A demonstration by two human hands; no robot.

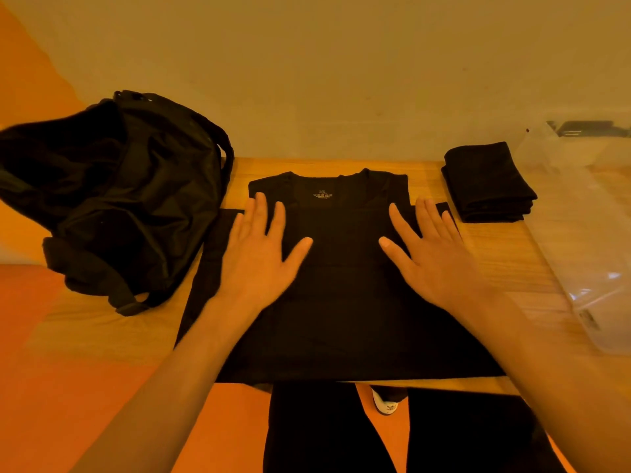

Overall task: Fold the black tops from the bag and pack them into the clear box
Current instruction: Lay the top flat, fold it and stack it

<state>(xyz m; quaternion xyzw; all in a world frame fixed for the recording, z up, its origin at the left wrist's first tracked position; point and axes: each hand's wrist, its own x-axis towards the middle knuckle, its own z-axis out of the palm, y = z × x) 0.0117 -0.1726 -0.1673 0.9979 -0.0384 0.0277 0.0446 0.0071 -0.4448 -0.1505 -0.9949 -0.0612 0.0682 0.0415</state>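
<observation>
Two flat, spread palms, left hand (pixel 259 249) and right hand (pixel 432 254), press one black top (pixel 341 302) on counter (pixel 495 268). Folded tops (pixel 486 182) beside clear box (pixel 580 233); bag (pixel 112 186) left.

The clear box (pixel 580 233) runs off the right edge, and the dark thing (pixel 587 128) at its far end is too blurred to name. The label (pixel 589 319) on its near wall is too small to read, as is the print (pixel 322 195) inside the collar of the black top (pixel 341 285). The left hand (pixel 256 257) and right hand (pixel 433 257) cover the cloth beneath them. The bag (pixel 119 199) is cut by the left edge, its inside too dark to see. How many pieces make the folded stack (pixel 488 182) I cannot count.
</observation>
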